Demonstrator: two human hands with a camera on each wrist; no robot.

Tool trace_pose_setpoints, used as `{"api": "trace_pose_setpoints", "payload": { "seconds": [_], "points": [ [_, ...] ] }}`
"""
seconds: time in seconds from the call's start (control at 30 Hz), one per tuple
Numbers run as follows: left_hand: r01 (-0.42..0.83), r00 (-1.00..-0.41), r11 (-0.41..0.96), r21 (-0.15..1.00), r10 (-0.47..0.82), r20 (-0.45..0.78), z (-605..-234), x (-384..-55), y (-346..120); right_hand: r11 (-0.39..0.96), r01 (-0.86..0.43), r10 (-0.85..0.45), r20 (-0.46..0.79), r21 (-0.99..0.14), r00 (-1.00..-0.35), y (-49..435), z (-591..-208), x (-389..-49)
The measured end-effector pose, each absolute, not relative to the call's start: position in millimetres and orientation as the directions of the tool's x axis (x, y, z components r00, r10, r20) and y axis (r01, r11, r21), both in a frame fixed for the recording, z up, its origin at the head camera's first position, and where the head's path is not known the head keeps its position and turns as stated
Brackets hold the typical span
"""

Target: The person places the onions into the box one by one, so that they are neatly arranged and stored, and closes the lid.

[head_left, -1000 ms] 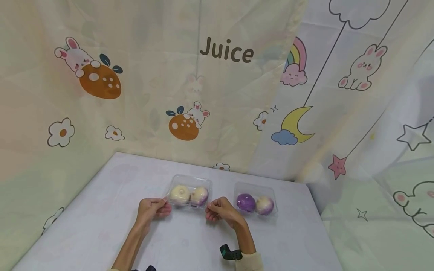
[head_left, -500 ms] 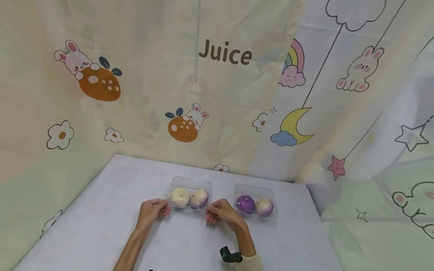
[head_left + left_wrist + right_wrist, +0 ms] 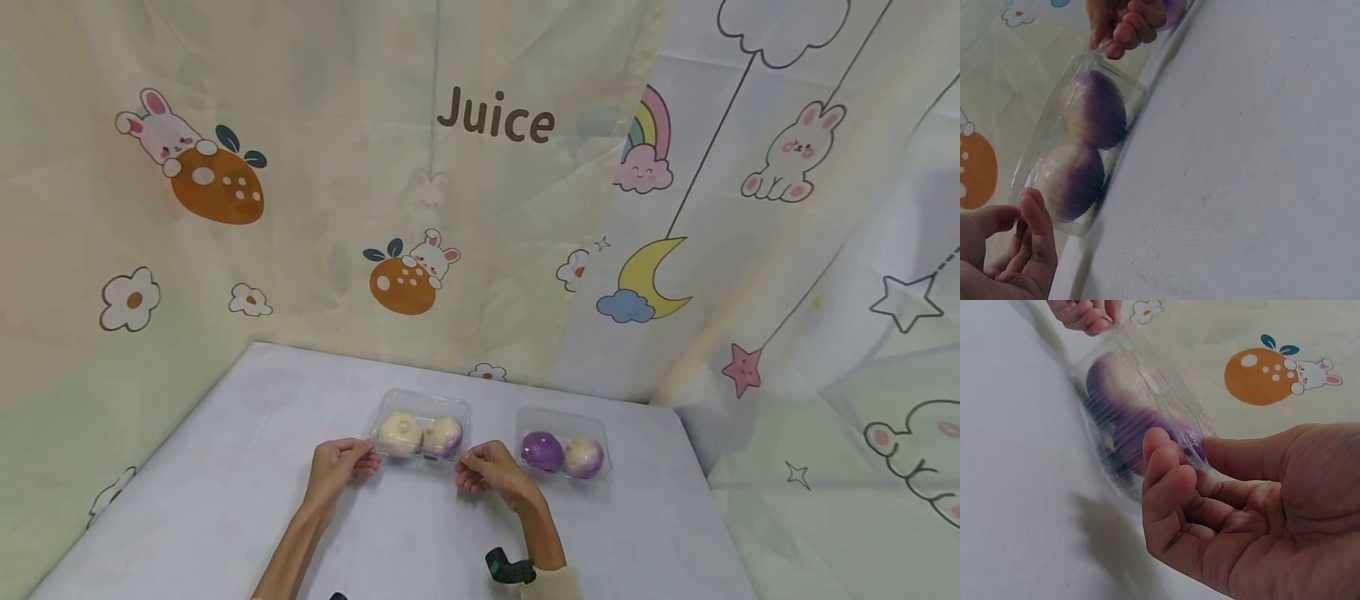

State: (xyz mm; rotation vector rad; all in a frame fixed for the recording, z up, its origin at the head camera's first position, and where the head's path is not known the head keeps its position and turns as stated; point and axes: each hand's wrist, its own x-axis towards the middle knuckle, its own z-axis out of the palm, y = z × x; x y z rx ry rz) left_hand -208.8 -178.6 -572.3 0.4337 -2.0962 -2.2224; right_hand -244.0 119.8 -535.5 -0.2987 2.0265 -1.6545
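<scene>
A clear plastic clamshell box [image 3: 422, 402] holds two round cream-and-purple vegetables [image 3: 442, 437] side by side, their exact kind unclear. My left hand [image 3: 336, 467] pinches the box's near left corner between thumb and index finger. At the near right corner, my right hand [image 3: 495, 475] has thumb and fingertips on the box edge in a pinch, its other fingers curled. The right wrist view shows the box's creased clear plastic running to the right thumb [image 3: 1244, 456]. In the left wrist view, both vegetables [image 3: 1075, 181] show through the plastic, with a hand at each end.
To the right on the white table [image 3: 405, 542] stands a second clear box [image 3: 562, 418] with one purple vegetable [image 3: 542, 451] and one cream-and-purple vegetable [image 3: 583, 457]. A printed curtain [image 3: 315, 167] hangs behind the table's far edge. A dark band [image 3: 510, 568] circles the right wrist.
The head view shifts slightly. Both hands keep their places at the box corners, and nothing else visibly moves.
</scene>
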Motion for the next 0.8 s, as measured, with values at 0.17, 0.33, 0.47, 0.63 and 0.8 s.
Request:
{"api": "trace_pose_setpoints", "payload": {
  "seconds": [0.17, 0.33, 0.47, 0.63, 0.8],
  "points": [
    [-0.142, -0.96, -0.083, 0.986, -0.23, -0.158, -571, -215, -174, 0.222, 0.134, -0.426, -0.22, -0.966, -0.878, 120, -535, -243],
    [-0.149, -0.958, -0.094, 0.984, -0.235, -0.168, -569, -219, -170, 0.209, 0.138, -0.37, -0.209, -0.968, -0.905, 118, -535, -243],
    [-0.144, -0.958, -0.106, 0.984, -0.234, -0.165, -569, -222, -167, 0.2, 0.134, -0.343, -0.198, -0.971, -0.918, 116, -535, -244],
    [-0.138, -0.959, -0.102, 0.985, -0.234, -0.158, -570, -223, -166, 0.196, 0.138, -0.32, -0.196, -0.971, -0.927, 116, -536, -245],
    [-0.158, -0.957, -0.109, 0.981, -0.226, -0.179, -570, -223, -166, 0.2, 0.128, -0.318, -0.188, -0.971, -0.929, 117, -538, -245]
  ]
}}
